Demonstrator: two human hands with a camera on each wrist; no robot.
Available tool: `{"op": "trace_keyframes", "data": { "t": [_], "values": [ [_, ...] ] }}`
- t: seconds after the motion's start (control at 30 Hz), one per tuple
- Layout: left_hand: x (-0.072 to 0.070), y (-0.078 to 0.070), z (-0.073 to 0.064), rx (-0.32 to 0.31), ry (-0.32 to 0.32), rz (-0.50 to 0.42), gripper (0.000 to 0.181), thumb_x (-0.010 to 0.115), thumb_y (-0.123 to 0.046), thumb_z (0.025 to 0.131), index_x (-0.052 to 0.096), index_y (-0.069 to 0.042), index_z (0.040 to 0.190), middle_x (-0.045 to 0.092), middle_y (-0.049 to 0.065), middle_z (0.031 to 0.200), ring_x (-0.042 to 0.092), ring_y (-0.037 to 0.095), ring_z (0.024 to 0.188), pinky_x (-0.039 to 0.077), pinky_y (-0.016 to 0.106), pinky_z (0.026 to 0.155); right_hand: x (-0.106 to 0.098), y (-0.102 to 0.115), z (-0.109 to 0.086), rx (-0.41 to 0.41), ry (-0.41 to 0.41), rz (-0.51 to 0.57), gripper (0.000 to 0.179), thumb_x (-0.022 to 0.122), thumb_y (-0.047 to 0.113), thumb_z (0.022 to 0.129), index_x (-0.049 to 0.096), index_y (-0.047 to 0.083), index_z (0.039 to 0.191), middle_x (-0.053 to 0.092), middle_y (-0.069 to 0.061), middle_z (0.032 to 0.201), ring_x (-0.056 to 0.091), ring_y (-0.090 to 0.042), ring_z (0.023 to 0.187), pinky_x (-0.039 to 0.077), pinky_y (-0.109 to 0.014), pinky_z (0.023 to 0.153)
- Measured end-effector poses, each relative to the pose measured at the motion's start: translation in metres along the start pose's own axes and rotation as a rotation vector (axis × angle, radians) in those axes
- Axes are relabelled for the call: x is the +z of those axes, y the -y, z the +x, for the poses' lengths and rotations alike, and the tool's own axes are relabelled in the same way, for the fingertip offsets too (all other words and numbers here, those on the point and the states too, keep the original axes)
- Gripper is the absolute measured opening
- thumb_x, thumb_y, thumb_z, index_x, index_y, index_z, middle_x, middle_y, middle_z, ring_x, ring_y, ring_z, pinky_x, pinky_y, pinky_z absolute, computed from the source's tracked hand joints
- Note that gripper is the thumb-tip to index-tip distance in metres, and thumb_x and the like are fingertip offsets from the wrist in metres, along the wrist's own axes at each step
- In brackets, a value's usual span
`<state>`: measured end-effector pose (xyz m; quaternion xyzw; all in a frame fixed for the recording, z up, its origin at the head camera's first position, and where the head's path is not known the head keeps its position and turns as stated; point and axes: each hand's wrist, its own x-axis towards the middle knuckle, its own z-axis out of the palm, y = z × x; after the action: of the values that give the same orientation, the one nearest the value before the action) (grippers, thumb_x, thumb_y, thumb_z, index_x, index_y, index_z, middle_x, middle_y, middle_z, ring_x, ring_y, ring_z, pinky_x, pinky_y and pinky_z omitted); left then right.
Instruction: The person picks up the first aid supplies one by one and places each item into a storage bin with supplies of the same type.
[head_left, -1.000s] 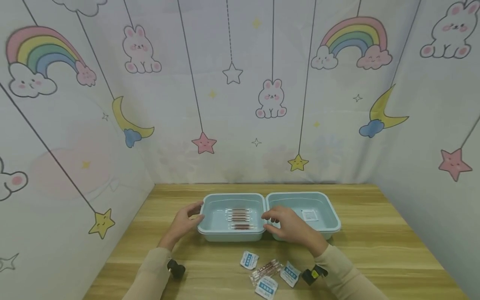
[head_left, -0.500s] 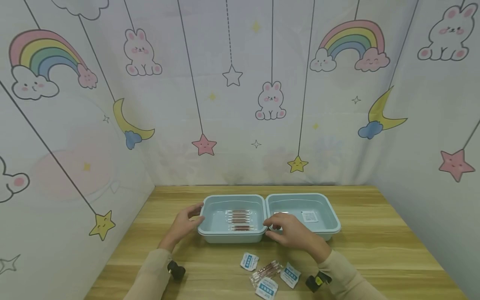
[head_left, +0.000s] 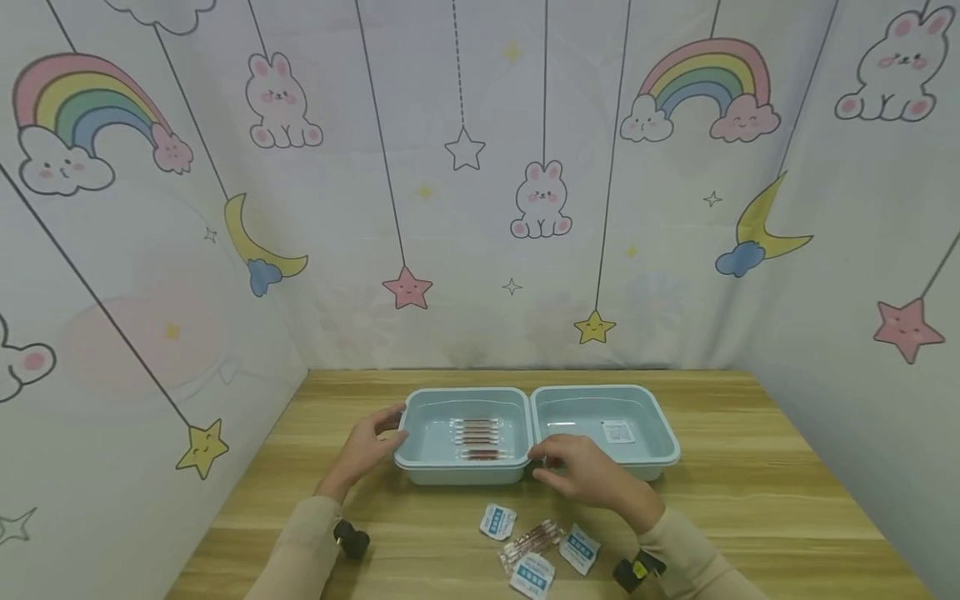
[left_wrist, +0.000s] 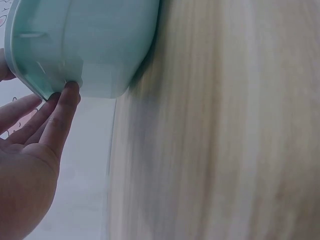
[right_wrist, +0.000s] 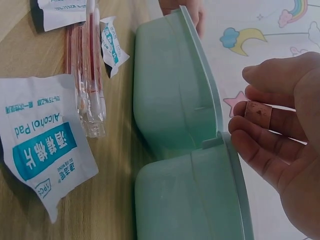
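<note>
My left hand (head_left: 365, 452) rests its fingertips against the left end of a light blue basin (head_left: 461, 477). In the left wrist view the fingers (left_wrist: 62, 117) lie nearly straight against that basin's outer wall. Inside it lies a row of several reddish-brown cotton swabs (head_left: 477, 433) in clear wrappers. My right hand (head_left: 588, 471), fingers loosely bent, hovers at the front where the two basins meet. The right wrist view shows nothing in its grasp; a bandage (right_wrist: 258, 114) wraps one finger. The second basin (head_left: 663, 457) holds a white square packet (head_left: 618, 432) and another pale item (head_left: 561, 427), partly hidden.
Before the basins lie several alcohol pad packets (head_left: 498, 522) around a bundle of wrapped swabs (head_left: 532, 542). The wooden table (head_left: 750, 500) is bounded by a patterned curtain (head_left: 465, 217) behind and at the sides.
My right hand has drawn slightly back toward the front edge of the right basin, uncovering the pale item inside. My left hand has stayed at its basin.
</note>
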<state>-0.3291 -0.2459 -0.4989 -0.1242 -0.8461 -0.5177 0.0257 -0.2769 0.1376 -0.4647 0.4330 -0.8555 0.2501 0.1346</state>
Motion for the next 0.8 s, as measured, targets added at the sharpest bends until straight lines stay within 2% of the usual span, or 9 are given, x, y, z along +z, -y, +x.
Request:
{"op": "trace_keyframes", "data": {
  "t": [0.17,0.23,0.47,0.6,0.8],
  "values": [
    [-0.001,-0.001,0.001,-0.006,-0.001,0.002,0.054,0.066,-0.009,0.091,0.047,0.002,0.141,0.058,0.024,0.131,0.056,0.039,0.121,0.049,0.050,0.099,0.001,0.001,-0.003,-0.001,-0.004,-0.012,0.020,0.072,0.016,0.087,0.070,0.008,0.105,0.071,-0.001,0.096,0.066,-0.013,0.078,0.056,-0.026,0.070],
    [0.000,0.008,0.004,-0.001,-0.010,0.005,0.054,0.066,-0.009,0.091,0.048,0.000,0.141,0.059,0.022,0.131,0.057,0.038,0.120,0.050,0.049,0.099,0.001,0.002,-0.004,0.002,0.007,-0.005,0.020,0.072,0.016,0.088,0.070,0.008,0.106,0.071,-0.001,0.096,0.066,-0.014,0.078,0.057,-0.027,0.070],
    [0.000,0.007,0.005,0.003,-0.004,-0.003,0.054,0.065,-0.009,0.091,0.047,0.000,0.141,0.058,0.023,0.132,0.056,0.039,0.122,0.049,0.050,0.100,0.007,0.003,-0.009,-0.021,0.010,-0.001,0.021,0.073,0.014,0.086,0.070,0.007,0.106,0.072,-0.004,0.096,0.066,-0.014,0.079,0.056,-0.023,0.071],
    [0.000,0.009,0.005,0.011,-0.002,-0.007,0.054,0.065,-0.008,0.091,0.047,0.000,0.141,0.058,0.023,0.132,0.056,0.039,0.121,0.048,0.049,0.101,0.013,0.004,-0.013,-0.013,0.044,0.003,0.021,0.073,0.014,0.085,0.070,0.008,0.105,0.072,-0.002,0.096,0.066,-0.011,0.082,0.054,-0.019,0.074],
    [0.001,0.011,0.005,0.004,-0.005,-0.007,0.054,0.066,-0.008,0.091,0.047,0.000,0.141,0.059,0.023,0.131,0.057,0.038,0.121,0.049,0.050,0.099,0.018,0.007,-0.018,-0.013,0.061,0.013,0.022,0.073,0.013,0.085,0.070,0.005,0.105,0.072,-0.003,0.096,0.066,-0.011,0.083,0.055,-0.021,0.076]
  ]
}}
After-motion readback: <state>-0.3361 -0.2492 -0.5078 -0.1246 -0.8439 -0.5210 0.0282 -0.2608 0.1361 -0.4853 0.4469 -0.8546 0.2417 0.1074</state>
